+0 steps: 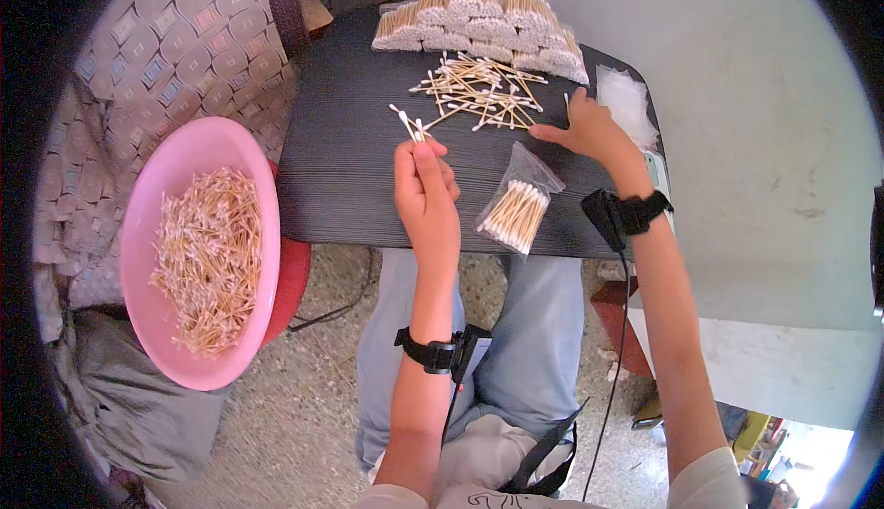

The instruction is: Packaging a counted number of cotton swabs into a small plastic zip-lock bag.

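Beside the near left edge of the loose swab pile [481,93], a few cotton swabs [418,125] sit pinched in my left hand [426,178], which hides their lower ends; a slack grip could drop them. Right of the pile, my right hand [594,132] is spread apart. Nearer me than the pile, a knock might spill the clear bag [532,168] of swabs, whose seal I can't make out.

From my remote station I see patterned fabric [198,26] at the upper left, crumpled grey cloth [138,399] below it, a rounded red object [295,279], a dark cable [324,319] on the speckled floor [285,408], and a pale wall [764,141] on the right
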A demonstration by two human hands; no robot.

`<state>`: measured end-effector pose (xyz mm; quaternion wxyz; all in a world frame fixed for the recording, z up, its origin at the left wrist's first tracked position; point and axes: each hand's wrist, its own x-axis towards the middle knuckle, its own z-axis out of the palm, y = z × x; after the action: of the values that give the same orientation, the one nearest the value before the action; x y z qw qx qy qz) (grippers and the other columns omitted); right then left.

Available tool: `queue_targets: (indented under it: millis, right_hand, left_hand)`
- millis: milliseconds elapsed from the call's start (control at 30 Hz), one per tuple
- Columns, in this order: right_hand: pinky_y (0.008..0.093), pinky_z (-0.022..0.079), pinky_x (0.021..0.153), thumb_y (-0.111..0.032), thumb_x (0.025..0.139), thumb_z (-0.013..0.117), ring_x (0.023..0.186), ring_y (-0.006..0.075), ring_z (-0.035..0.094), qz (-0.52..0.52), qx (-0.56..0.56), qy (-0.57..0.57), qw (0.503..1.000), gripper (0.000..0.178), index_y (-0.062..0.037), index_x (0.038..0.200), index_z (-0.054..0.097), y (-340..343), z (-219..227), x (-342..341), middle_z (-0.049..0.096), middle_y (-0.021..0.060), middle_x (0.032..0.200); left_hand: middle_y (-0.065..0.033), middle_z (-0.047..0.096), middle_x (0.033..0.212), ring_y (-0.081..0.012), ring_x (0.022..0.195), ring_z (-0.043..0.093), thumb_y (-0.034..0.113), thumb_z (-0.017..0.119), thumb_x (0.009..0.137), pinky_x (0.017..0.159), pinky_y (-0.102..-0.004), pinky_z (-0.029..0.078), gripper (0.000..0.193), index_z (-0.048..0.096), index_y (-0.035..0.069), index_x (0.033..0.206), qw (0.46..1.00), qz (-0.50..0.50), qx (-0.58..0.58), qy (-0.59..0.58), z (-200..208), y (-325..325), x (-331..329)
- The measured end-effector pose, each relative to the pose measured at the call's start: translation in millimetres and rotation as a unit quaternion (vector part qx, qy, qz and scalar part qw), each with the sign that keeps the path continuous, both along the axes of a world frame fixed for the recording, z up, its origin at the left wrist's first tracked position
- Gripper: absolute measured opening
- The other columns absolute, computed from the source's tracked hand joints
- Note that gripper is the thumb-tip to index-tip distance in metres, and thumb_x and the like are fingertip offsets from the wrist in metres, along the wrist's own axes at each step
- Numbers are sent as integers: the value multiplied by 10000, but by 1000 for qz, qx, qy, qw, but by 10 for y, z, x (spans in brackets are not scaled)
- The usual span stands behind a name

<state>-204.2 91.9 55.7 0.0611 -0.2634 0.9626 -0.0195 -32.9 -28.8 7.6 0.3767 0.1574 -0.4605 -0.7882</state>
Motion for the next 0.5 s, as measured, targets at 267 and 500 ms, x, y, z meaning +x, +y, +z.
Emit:
queue_targets:
  millis: [267,500]
  right_hand:
    - [386,368,981,-400,667,761,1123,399,483,171,-140,35,975,872,63,1298,377,-290,-230,59,525,231,1211]
    - [351,440,897,-249,689,773,1033,308,554,197,-180,-20,963,723,46,1262,445,-346,-133,-27,546,220,1170]
  left_hand:
    - [78,262,583,-4,483,228,274,423,980,416,-185,178,241,487,66,876,998,-14,-19,-64,-45,-140,56]
    - [68,337,567,-9,497,289,235,437,971,442,-203,221,234,539,50,870,995,-25,-34,-91,-106,-155,42]
